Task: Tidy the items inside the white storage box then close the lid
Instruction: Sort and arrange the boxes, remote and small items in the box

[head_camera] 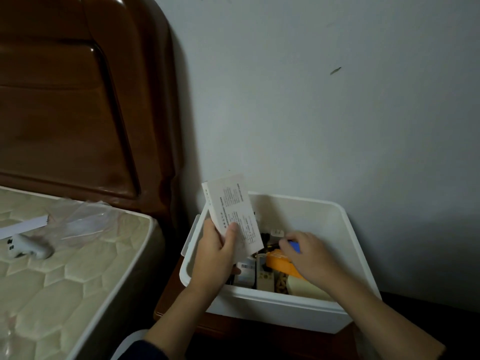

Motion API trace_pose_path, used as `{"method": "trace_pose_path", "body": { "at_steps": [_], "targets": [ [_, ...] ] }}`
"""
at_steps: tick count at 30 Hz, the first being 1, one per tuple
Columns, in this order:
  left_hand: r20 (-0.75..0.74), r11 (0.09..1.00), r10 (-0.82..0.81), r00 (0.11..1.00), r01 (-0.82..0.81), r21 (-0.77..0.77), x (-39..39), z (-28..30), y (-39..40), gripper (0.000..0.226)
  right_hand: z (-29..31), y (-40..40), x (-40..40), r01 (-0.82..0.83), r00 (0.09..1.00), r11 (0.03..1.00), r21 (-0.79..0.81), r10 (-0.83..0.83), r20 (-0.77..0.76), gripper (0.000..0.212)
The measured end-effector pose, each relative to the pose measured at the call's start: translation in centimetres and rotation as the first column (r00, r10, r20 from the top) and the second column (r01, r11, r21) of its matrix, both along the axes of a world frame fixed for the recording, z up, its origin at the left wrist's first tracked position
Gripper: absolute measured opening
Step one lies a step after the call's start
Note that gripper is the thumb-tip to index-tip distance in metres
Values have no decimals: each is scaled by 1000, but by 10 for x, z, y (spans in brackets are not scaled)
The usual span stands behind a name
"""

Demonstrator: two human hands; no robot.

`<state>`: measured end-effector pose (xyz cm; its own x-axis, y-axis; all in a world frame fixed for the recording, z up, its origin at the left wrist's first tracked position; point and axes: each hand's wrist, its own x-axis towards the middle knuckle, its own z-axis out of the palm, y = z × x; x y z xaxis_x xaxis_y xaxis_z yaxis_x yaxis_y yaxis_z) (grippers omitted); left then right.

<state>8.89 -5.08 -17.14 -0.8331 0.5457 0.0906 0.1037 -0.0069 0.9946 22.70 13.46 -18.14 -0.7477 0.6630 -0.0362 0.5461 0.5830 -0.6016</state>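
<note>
Presently, a white box [306,305] is seen open on a dark wooden stand [233,326] against the wall [311,100], just right of a mattress [65,268]. No lid is identified on the box.

A flat white carton [231,211] with printed text is held upright and tilted over the left part of the box by the left hand [215,258]. The carton is pinched between the thumb on its printed face and the fingers curled behind it; its lower end is covered by the hand.

The right hand [309,253] is lowered into the box, palm down, over an orange item [279,263]. Its fingers are curled round a small blue object [294,246], of which only a part is visible; how firmly it is gripped cannot be told.

Inside the box are noted, near the front wall, a pale remote [265,278], a barcode label [248,266] on a white packet, and a cream block [304,288] under the right forearm. Further contents are dark and cannot be made out.

On the mattress, well apart from the box, a small white device [26,248], a white strip [23,226] and a clear plastic bag [83,222] are recorded. A brown headboard [78,100] stands behind the mattress.
</note>
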Motion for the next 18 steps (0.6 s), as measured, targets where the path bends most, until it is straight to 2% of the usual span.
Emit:
{"method": "trace_pose_path", "body": {
  "at_steps": [2,3,5,8,13,14,16,18],
  "targets": [
    [1,999,26,1000,-26,-27,-3,2,0,37,-8,2,6,-56,912,991,123,1,409,77],
    [8,999,30,1000,-29,-39,-4,3,2,41,-12,0,7,-92,841,988,128,9,541,85],
    [27,999,31,999,-30,-45,-3,3,7,44,-19,-2,6,-124,772,989,80,46,634,89],
    [48,999,10,999,-8,-39,-1,1,9,48,-22,1,2,-90,815,995,45,48,578,84],
    [78,1000,-2,997,0,25,-3,1,5,59,-24,6,1,-26,849,987,157,-61,525,70],
    [80,999,-4,997,1,35,-3,2,5,60,-24,7,1,10,889,984,176,-89,449,69],
    [88,999,-17,996,13,44,-2,4,4,60,-20,7,1,110,975,982,154,-137,176,69],
    [98,999,-31,995,26,46,-2,6,4,58,-12,2,-2,173,969,984,-45,-179,-168,73]
  ]
}}
